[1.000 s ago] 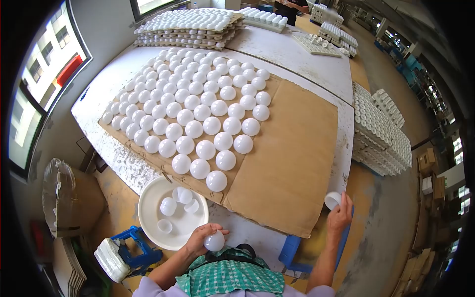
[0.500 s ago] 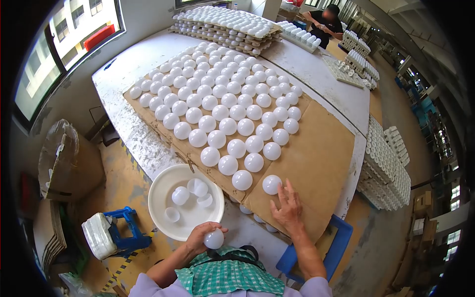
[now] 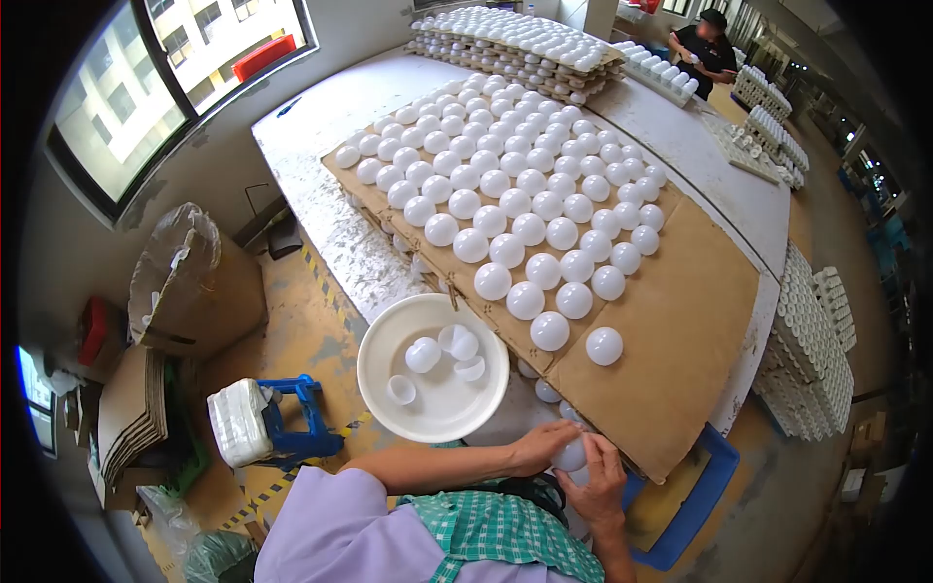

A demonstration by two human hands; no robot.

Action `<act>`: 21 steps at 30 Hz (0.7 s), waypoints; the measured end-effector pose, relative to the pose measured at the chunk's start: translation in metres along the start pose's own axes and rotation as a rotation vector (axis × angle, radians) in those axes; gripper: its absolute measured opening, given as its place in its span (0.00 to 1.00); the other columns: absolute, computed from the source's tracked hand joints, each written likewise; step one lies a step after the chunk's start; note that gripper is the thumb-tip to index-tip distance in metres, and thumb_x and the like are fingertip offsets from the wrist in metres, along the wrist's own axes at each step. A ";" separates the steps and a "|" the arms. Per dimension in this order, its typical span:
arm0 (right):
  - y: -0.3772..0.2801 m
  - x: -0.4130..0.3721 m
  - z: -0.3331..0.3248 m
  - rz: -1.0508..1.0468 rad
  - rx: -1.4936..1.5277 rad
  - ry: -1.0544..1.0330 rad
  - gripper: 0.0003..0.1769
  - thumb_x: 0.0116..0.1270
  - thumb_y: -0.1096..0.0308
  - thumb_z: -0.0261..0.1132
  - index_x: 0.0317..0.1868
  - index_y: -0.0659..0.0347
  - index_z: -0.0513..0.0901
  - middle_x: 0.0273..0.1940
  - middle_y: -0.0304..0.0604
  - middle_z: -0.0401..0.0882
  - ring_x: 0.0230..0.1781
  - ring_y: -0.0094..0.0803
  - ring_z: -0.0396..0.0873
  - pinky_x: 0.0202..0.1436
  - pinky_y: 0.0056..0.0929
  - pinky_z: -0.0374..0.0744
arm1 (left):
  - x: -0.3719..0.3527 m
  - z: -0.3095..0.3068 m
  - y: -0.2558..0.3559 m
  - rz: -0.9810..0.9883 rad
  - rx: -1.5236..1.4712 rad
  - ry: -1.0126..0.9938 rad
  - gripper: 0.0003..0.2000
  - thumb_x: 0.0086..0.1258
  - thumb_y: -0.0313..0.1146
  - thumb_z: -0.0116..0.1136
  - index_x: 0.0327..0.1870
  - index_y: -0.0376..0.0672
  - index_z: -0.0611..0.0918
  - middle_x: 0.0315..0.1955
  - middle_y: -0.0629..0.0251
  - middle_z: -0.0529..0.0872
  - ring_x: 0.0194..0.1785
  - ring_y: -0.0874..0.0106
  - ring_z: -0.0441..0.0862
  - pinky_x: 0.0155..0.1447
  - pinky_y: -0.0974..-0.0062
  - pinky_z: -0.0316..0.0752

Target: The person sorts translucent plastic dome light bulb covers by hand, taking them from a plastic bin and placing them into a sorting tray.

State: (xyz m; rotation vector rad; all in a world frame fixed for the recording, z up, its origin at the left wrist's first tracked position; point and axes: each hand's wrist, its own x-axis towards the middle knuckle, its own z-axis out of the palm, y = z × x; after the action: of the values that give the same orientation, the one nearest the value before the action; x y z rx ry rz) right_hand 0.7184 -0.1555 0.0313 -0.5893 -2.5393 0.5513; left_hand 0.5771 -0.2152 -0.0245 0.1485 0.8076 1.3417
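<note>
Close to my body, at the cardboard's near edge, a white bulb globe (image 3: 570,456) is between both hands. My left hand (image 3: 540,447) grips it from the left, and my right hand (image 3: 598,476) closes its fingers on its right side. On the cardboard sheet (image 3: 671,360), rows of similar white globes stand, with a single globe (image 3: 604,346) at the near right end. Left of my hands, a white basin (image 3: 374,374) holds several globe pieces, some of them open half shells (image 3: 401,390).
Stacked layers of globes (image 3: 515,49) stand at the table's far end. A blue crate (image 3: 714,486) sits by my right arm, a blue stool (image 3: 292,418) left. A carton (image 3: 224,282) stands near the window. Another person (image 3: 705,53) works at the far right.
My right hand has left the globe on the cardboard and come back to meet my left hand at the held globe. The view has shifted, so the scene sits farther right.
</note>
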 end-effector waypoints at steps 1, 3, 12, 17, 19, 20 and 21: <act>0.002 -0.007 -0.007 -0.002 0.015 -0.010 0.37 0.43 0.64 0.77 0.55 0.64 0.75 0.53 0.49 0.75 0.47 0.45 0.77 0.44 0.37 0.80 | -0.007 0.005 0.008 0.000 -0.006 0.017 0.19 0.77 0.39 0.47 0.60 0.36 0.71 0.52 0.61 0.77 0.55 0.70 0.76 0.59 0.69 0.73; 0.007 -0.026 -0.024 0.213 0.155 -0.011 0.38 0.45 0.66 0.76 0.58 0.64 0.73 0.54 0.52 0.72 0.48 0.47 0.77 0.44 0.37 0.80 | -0.020 0.014 0.019 -0.042 0.314 -0.157 0.22 0.75 0.39 0.51 0.64 0.37 0.69 0.56 0.61 0.75 0.59 0.69 0.74 0.63 0.68 0.70; 0.169 -0.210 -0.018 0.875 -0.384 -0.058 0.37 0.46 0.67 0.74 0.59 0.64 0.74 0.51 0.59 0.73 0.52 0.56 0.74 0.53 0.47 0.74 | -0.052 -0.191 0.087 0.459 1.710 0.788 0.35 0.52 0.40 0.69 0.63 0.41 0.68 0.67 0.42 0.63 0.71 0.47 0.60 0.71 0.54 0.57; 0.175 -0.209 -0.014 0.984 -0.445 -0.199 0.34 0.45 0.61 0.75 0.54 0.64 0.79 0.45 0.56 0.79 0.49 0.53 0.77 0.53 0.46 0.75 | -0.022 -0.236 0.099 0.329 1.961 0.755 0.40 0.54 0.47 0.67 0.67 0.42 0.64 0.68 0.45 0.62 0.69 0.49 0.63 0.69 0.55 0.61; 0.174 -0.213 -0.014 0.983 -0.435 -0.171 0.33 0.45 0.61 0.75 0.54 0.63 0.79 0.46 0.57 0.79 0.50 0.53 0.77 0.54 0.45 0.75 | -0.024 -0.235 0.104 0.299 1.993 0.697 0.38 0.56 0.48 0.66 0.66 0.43 0.65 0.67 0.48 0.64 0.66 0.51 0.67 0.66 0.55 0.65; 0.177 -0.210 -0.015 0.965 -0.406 -0.179 0.33 0.45 0.60 0.75 0.53 0.63 0.79 0.46 0.57 0.79 0.50 0.53 0.76 0.54 0.45 0.75 | -0.024 -0.236 0.106 0.301 1.997 0.673 0.37 0.56 0.48 0.65 0.66 0.44 0.65 0.66 0.49 0.66 0.64 0.52 0.69 0.64 0.55 0.67; 0.179 -0.205 -0.017 0.964 -0.418 -0.155 0.33 0.45 0.60 0.75 0.53 0.63 0.79 0.46 0.57 0.79 0.50 0.53 0.76 0.54 0.45 0.75 | -0.025 -0.237 0.108 0.331 1.995 0.667 0.37 0.56 0.48 0.65 0.66 0.44 0.65 0.66 0.49 0.66 0.64 0.52 0.69 0.64 0.55 0.67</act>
State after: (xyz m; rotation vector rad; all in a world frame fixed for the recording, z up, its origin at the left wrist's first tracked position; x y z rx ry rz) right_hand 0.9445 -0.1039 -0.1115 -2.0212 -2.3786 0.3562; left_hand 0.3495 -0.2910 -0.1285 1.4586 2.5198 0.3217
